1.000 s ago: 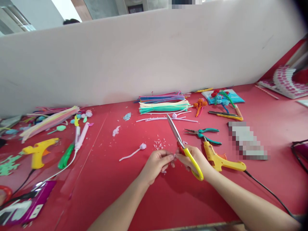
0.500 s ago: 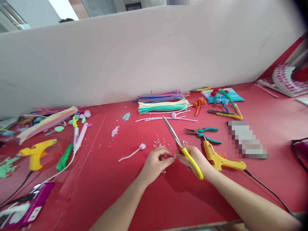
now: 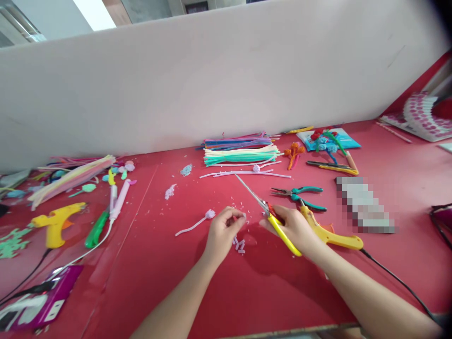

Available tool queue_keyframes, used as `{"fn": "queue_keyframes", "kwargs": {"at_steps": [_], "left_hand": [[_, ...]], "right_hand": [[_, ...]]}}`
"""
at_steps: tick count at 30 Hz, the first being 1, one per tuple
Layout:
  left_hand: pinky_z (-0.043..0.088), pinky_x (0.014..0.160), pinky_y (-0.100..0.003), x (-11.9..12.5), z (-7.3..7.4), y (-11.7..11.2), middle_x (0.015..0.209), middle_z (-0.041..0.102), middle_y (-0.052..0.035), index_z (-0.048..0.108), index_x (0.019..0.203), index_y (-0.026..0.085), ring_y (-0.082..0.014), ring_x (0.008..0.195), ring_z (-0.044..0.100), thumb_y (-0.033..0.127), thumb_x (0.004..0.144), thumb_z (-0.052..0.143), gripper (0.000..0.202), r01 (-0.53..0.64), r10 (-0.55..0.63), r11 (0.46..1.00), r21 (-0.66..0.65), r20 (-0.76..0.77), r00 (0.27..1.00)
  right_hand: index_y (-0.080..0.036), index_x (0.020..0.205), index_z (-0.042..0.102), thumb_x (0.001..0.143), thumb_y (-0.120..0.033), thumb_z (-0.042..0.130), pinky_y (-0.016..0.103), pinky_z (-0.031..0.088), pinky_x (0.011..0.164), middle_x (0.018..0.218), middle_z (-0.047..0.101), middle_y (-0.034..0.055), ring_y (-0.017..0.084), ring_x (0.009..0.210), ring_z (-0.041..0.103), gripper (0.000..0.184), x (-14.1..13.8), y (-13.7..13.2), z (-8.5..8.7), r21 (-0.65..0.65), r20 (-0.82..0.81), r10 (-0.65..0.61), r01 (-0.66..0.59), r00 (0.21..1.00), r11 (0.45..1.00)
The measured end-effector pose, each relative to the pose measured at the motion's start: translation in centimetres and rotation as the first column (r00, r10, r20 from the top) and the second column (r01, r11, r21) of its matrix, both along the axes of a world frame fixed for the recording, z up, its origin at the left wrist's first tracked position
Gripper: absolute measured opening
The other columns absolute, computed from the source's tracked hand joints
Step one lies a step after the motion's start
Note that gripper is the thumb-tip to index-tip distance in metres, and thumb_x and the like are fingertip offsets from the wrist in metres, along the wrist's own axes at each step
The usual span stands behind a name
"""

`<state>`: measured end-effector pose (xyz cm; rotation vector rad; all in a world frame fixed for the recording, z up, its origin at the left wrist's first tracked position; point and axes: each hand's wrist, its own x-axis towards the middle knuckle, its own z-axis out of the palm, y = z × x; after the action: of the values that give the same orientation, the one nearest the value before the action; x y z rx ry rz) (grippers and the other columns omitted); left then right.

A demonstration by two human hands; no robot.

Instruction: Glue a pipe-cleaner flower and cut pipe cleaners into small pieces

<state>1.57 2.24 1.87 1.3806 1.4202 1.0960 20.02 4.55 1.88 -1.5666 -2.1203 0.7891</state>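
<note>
My left hand [image 3: 224, 230] pinches a small lilac pipe cleaner piece [image 3: 243, 215] between thumb and fingertips. In my right hand [image 3: 287, 226] are the scissors [image 3: 284, 235] with yellow handles, their long blades pointing away and to the left. Several short lilac cut pieces [image 3: 239, 246] lie on the red table just beside my left hand. Fine lilac fluff is scattered beyond the fingers. Left of that hand rests a lilac pipe cleaner stem with a round fuzzy head [image 3: 209, 214].
Bundles of pipe cleaners [image 3: 242, 155] lie near the white partition [image 3: 212, 84]. Teal pliers [image 3: 300, 193] and a yellow glue gun [image 3: 334, 235] sit close to my right hand, the gun's cord trailing forward. Another yellow glue gun [image 3: 56, 226] and a purple box [image 3: 56, 301] are at left.
My hands have drawn apart: the left moved slightly left and away from me with the lilac piece, the right slightly right with the scissors. The short cut pieces are now more exposed.
</note>
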Motion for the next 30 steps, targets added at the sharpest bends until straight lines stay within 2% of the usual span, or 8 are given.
{"fn": "queue_keyframes", "kwargs": {"at_steps": [2,4,6,8,15,30], "left_hand": [[0.031,0.049,-0.02,-0.4,-0.1,0.3,0.059,0.048,0.0027,0.058,0.073,0.017,-0.0078,0.051,0.041,0.029,0.069,0.056,0.012,-0.073,0.082,0.995,-0.068,0.141,0.987],[0.023,0.041,-0.019,-0.7,-0.2,0.4,0.05,0.039,0.0057,0.058,0.076,0.017,-0.0051,0.042,0.03,0.031,0.068,0.058,0.016,-0.112,0.148,0.985,-0.135,0.298,0.943],[0.018,0.039,-0.018,-0.8,-0.3,0.4,0.048,0.034,0.007,0.057,0.078,0.017,-0.0038,0.04,0.024,0.03,0.068,0.059,0.016,-0.145,0.193,0.979,-0.146,0.412,0.89],[0.017,0.039,-0.018,-0.8,-0.2,0.4,0.048,0.032,0.007,0.057,0.078,0.016,-0.0033,0.041,0.024,0.028,0.068,0.059,0.016,-0.175,0.213,0.977,-0.124,0.46,0.862],[0.019,0.04,-0.018,-1.0,0.3,0.3,0.048,0.03,0.0071,0.056,0.078,0.016,-0.0033,0.041,0.026,0.025,0.069,0.058,0.013,-0.209,0.24,0.971,-0.117,0.498,0.833],[0.019,0.04,-0.018,-1.0,0.1,0.1,0.049,0.028,0.0071,0.053,0.074,0.016,-0.0036,0.042,0.025,0.025,0.071,0.055,0.009,-0.22,0.243,0.97,-0.106,0.508,0.826]], "right_hand": [[-0.02,0.06,0.038,0.07,-0.043,0.047,0.021,0.02,0.044,0.049,0.042,-0.0049,0.009,0.045,0.038,0.026,0.4,0.1,0.3,0.055,0.131,-0.022,0.015,0.991,0.998],[-0.021,0.066,0.041,0.07,-0.046,0.046,0.022,0.021,0.045,0.053,0.05,-0.0029,0.011,0.048,0.045,0.026,0.3,-0.1,0.4,0.09,0.215,-0.002,-0.018,0.977,0.996],[-0.021,0.07,0.042,0.072,-0.049,0.044,0.023,0.022,0.046,0.057,0.054,-0.001,0.013,0.05,0.05,0.028,-0.1,-0.6,0.2,0.11,0.269,0.039,-0.07,0.962,0.991],[-0.021,0.069,0.042,0.074,-0.05,0.041,0.024,0.022,0.047,0.057,0.055,0.0001,0.015,0.051,0.052,0.03,-0.5,-1.0,-0.1,0.122,0.315,0.066,-0.11,0.947,0.986],[-0.02,0.071,0.042,0.076,-0.051,0.037,0.025,0.02,0.047,0.057,0.057,0.002,0.016,0.051,0.054,0.032,-0.9,-1.3,-1.1,0.145,0.367,0.102,-0.166,0.924,0.975],[-0.018,0.076,0.045,0.078,-0.052,0.033,0.026,0.015,0.045,0.054,0.056,0.0024,0.015,0.047,0.051,0.035,-1.1,-1.4,-1.7,0.197,0.431,0.096,-0.197,0.897,0.96]]}}
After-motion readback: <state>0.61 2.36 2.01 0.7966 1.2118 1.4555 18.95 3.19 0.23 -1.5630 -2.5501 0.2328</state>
